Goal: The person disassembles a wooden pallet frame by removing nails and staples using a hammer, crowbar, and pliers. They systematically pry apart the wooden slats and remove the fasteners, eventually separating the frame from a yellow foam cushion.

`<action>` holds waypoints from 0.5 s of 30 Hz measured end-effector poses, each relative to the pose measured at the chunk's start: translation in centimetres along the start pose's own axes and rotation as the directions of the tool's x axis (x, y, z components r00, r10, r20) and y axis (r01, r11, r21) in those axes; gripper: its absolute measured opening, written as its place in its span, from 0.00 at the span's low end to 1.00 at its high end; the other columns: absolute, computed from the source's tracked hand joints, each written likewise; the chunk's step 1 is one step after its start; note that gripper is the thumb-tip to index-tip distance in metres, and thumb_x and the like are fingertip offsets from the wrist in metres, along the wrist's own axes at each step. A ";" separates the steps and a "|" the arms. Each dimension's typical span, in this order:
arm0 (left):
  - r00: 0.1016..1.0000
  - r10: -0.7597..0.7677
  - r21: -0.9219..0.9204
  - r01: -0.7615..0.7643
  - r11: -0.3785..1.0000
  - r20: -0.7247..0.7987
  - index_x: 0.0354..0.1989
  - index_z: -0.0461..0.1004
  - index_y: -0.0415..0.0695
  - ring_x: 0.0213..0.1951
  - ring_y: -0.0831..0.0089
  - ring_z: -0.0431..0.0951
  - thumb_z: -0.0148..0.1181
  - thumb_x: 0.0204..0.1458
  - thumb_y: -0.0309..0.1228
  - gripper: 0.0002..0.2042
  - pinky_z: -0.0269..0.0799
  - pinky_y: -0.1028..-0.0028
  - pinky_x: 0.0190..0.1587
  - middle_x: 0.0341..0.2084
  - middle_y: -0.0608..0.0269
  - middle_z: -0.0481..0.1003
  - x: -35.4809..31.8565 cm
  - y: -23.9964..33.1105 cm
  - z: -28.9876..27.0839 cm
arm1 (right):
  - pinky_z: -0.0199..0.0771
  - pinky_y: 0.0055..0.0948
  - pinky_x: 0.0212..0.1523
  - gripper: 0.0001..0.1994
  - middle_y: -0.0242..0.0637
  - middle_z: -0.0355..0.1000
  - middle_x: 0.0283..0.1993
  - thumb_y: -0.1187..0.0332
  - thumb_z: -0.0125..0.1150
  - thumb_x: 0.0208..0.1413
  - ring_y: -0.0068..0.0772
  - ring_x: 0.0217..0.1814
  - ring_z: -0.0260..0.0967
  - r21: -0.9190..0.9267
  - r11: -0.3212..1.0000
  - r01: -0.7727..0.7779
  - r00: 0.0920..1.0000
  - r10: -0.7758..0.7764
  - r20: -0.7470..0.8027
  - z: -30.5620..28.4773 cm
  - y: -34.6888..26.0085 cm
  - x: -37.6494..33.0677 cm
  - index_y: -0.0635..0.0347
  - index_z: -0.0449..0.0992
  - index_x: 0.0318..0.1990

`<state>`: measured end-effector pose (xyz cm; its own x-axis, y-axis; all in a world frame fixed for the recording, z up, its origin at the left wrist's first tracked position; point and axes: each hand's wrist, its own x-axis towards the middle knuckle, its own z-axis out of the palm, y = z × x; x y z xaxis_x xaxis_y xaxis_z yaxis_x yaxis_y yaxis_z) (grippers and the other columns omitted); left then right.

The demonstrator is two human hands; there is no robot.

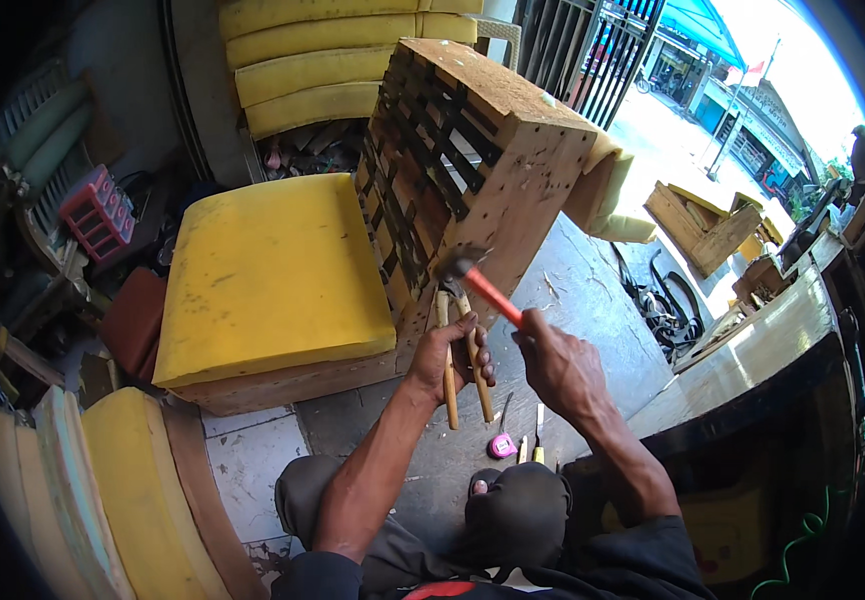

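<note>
My left hand (439, 358) is closed round a pair of pincers (484, 392) with two long tan handles pointing down toward me. Their jaws are up against the lower corner of a wooden chair frame (525, 185), partly hidden by the hammer. In my right hand (565, 368) I grip a hammer (498, 297) by its red-orange handle. Its dark head is at the pincers' jaws; whether the two touch I cannot tell. The frame lies tipped over, with dark webbing straps (423, 140) woven across its open side.
A yellow foam seat (273, 280) on a wooden base stands left of the frame. On the floor lie a pink tape measure (502, 445) and a yellow-handled tool (539, 453). Black straps (668, 300) are heaped at right, near a worn bench (753, 340). Yellow foam pieces (148, 470) stand at lower left.
</note>
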<state>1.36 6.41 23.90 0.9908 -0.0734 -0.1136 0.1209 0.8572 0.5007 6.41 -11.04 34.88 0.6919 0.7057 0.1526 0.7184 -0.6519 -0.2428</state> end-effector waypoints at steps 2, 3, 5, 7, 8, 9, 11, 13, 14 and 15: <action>1.000 -0.004 -0.007 0.004 1.000 -0.027 0.30 0.71 0.44 0.24 0.61 0.74 0.54 0.62 0.47 0.18 0.72 0.59 0.34 0.19 0.59 0.71 -0.4 0.3 -0.1 | 0.69 0.52 0.29 0.12 0.50 0.75 0.28 0.60 0.53 0.67 0.58 0.28 0.74 0.050 0.999 -0.008 0.999 0.006 0.037 -0.5 -0.4 -0.1 0.54 0.64 0.50; 1.000 0.007 0.001 -0.007 1.000 -0.017 0.31 0.71 0.44 0.24 0.61 0.74 0.54 0.62 0.47 0.18 0.73 0.59 0.34 0.19 0.59 0.71 -0.5 0.5 -0.3 | 0.69 0.52 0.29 0.12 0.50 0.75 0.28 0.60 0.53 0.67 0.59 0.29 0.74 0.106 0.994 0.040 0.999 -0.038 -0.014 -1.4 -0.7 0.0 0.54 0.64 0.50; 1.000 0.030 0.017 -0.030 0.999 0.002 0.31 0.71 0.44 0.24 0.61 0.74 0.53 0.62 0.48 0.18 0.73 0.59 0.34 0.19 0.59 0.72 -0.5 0.6 -0.7 | 0.70 0.52 0.30 0.10 0.51 0.74 0.28 0.62 0.53 0.66 0.60 0.29 0.75 0.314 0.945 0.088 0.973 -0.013 -0.231 0.0 -1.9 -0.3 0.56 0.66 0.48; 1.000 0.001 -0.006 -0.001 1.000 0.010 0.30 0.71 0.44 0.24 0.61 0.74 0.54 0.62 0.48 0.19 0.73 0.59 0.34 0.19 0.60 0.71 -0.2 0.0 -0.5 | 0.70 0.52 0.30 0.10 0.52 0.74 0.28 0.62 0.54 0.66 0.60 0.30 0.75 0.434 0.900 0.042 0.937 0.116 -0.330 2.1 -1.5 -0.7 0.56 0.68 0.47; 1.000 -0.012 -0.024 0.012 1.000 -0.001 0.30 0.71 0.44 0.24 0.61 0.74 0.54 0.62 0.48 0.19 0.73 0.59 0.34 0.19 0.60 0.71 -0.2 -0.4 -0.4 | 0.70 0.53 0.31 0.10 0.53 0.74 0.27 0.61 0.55 0.65 0.62 0.29 0.74 0.154 0.987 -0.044 0.987 0.067 -0.144 1.6 -0.5 -0.7 0.56 0.69 0.47; 1.000 -0.012 -0.027 0.011 1.000 -0.008 0.30 0.71 0.45 0.24 0.61 0.74 0.54 0.62 0.48 0.19 0.73 0.59 0.34 0.18 0.60 0.71 -0.1 -0.1 -0.1 | 0.70 0.53 0.31 0.11 0.53 0.74 0.26 0.61 0.55 0.65 0.62 0.29 0.74 0.157 0.984 -0.078 0.992 0.093 -0.090 1.2 0.1 -0.7 0.56 0.69 0.48; 1.000 -0.005 -0.024 0.004 1.000 -0.026 0.29 0.71 0.45 0.24 0.61 0.75 0.56 0.61 0.47 0.17 0.73 0.58 0.34 0.18 0.59 0.71 -0.7 0.2 -0.7 | 0.69 0.54 0.31 0.11 0.53 0.73 0.25 0.60 0.55 0.65 0.63 0.29 0.74 0.178 0.975 -0.133 0.991 0.130 0.031 1.2 0.7 -1.2 0.55 0.69 0.48; 0.999 0.028 -0.032 -0.028 0.999 -0.024 0.30 0.71 0.44 0.23 0.61 0.76 0.57 0.61 0.45 0.16 0.74 0.57 0.34 0.18 0.57 0.72 -0.7 0.8 -0.7 | 0.68 0.55 0.31 0.11 0.55 0.73 0.25 0.60 0.53 0.66 0.65 0.30 0.73 0.295 0.942 -0.160 0.981 0.184 -0.055 2.9 3.0 -3.8 0.56 0.69 0.48; 0.999 0.041 -0.025 -0.041 0.999 -0.007 0.30 0.71 0.44 0.22 0.61 0.75 0.56 0.62 0.45 0.16 0.75 0.58 0.32 0.18 0.57 0.71 -0.1 0.2 -0.4 | 0.67 0.57 0.31 0.11 0.56 0.72 0.25 0.59 0.53 0.66 0.67 0.30 0.73 0.298 0.933 -0.203 0.965 0.242 -0.099 4.8 5.2 -6.3 0.56 0.69 0.48; 0.999 0.037 -0.031 -0.037 0.999 0.000 0.30 0.71 0.44 0.22 0.61 0.75 0.56 0.62 0.45 0.16 0.75 0.58 0.31 0.18 0.57 0.71 0.1 -0.1 -0.3 | 0.66 0.57 0.30 0.12 0.57 0.72 0.24 0.59 0.53 0.66 0.68 0.30 0.72 0.314 0.902 -0.295 0.938 0.336 -0.082 6.4 6.4 -9.2 0.57 0.69 0.46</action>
<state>1.44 6.50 23.62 0.9946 -0.0418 -0.0954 0.0826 0.8746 0.4778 4.20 -19.93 25.76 0.8965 0.4202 0.1406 0.4212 -0.7095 -0.5650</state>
